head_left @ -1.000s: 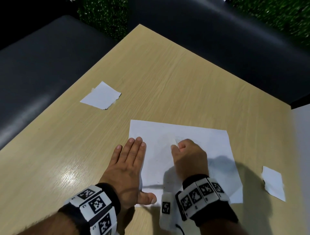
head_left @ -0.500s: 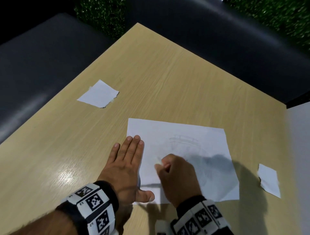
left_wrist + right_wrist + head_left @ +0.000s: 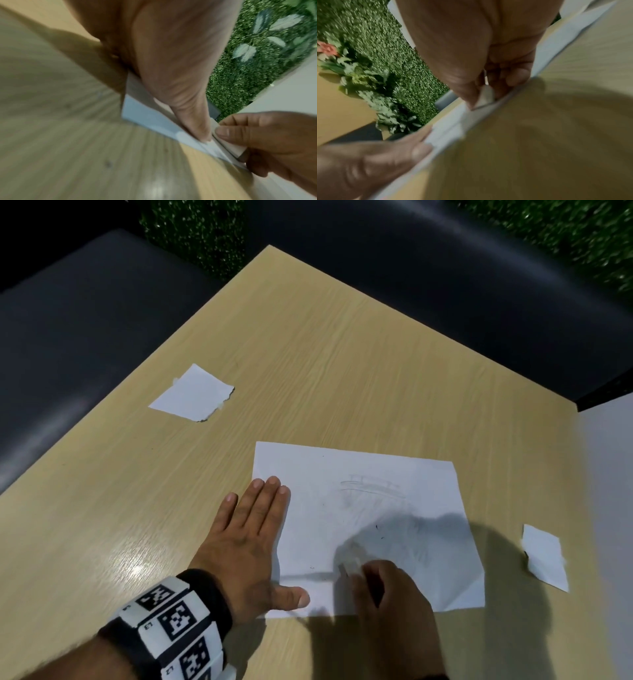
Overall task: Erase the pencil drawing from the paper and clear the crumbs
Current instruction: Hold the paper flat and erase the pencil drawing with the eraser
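Note:
A white sheet of paper lies on the wooden table, with faint grey pencil lines near its middle and a few dark crumbs on it. My left hand lies flat with straight fingers on the sheet's left edge, thumb on the near corner. My right hand pinches a small white eraser and holds it down on the near part of the sheet. The right wrist view shows the eraser between thumb and fingers, touching the paper.
A torn white paper scrap lies at the table's left. Another scrap lies to the right of the sheet. Dark padded seats flank the table's far sides, with a green plant wall behind.
My right hand has drawn the eraser from the middle of the sheet back toward the near edge, uncovering the faint lines. The left hand has stayed flat on the paper.

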Demonstrator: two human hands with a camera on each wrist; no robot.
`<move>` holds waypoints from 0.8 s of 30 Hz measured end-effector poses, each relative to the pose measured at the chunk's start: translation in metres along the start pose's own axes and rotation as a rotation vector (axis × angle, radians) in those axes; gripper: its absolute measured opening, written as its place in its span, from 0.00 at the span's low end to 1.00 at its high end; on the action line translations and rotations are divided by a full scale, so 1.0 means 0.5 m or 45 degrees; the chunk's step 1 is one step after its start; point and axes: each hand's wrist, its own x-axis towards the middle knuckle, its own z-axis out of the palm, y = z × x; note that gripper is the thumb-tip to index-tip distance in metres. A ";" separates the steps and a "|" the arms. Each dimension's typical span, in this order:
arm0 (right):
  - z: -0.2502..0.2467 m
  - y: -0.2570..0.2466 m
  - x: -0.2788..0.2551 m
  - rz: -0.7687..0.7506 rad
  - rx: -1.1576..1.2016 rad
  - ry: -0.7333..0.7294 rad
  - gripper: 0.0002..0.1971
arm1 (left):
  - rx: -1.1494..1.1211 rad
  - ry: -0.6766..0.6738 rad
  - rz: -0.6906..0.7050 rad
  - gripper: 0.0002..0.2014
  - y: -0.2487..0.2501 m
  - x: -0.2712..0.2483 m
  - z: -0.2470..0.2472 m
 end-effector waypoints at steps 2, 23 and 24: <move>0.006 0.013 -0.012 -0.005 0.035 0.014 0.06 | -0.015 0.077 0.015 0.60 0.009 -0.010 -0.005; 0.002 -0.034 0.043 0.001 -0.013 0.091 0.12 | 0.095 -0.064 0.107 0.66 0.022 -0.003 0.017; 0.007 -0.038 0.028 -0.067 -0.027 0.053 0.12 | 0.099 -0.059 0.108 0.66 0.022 -0.002 0.018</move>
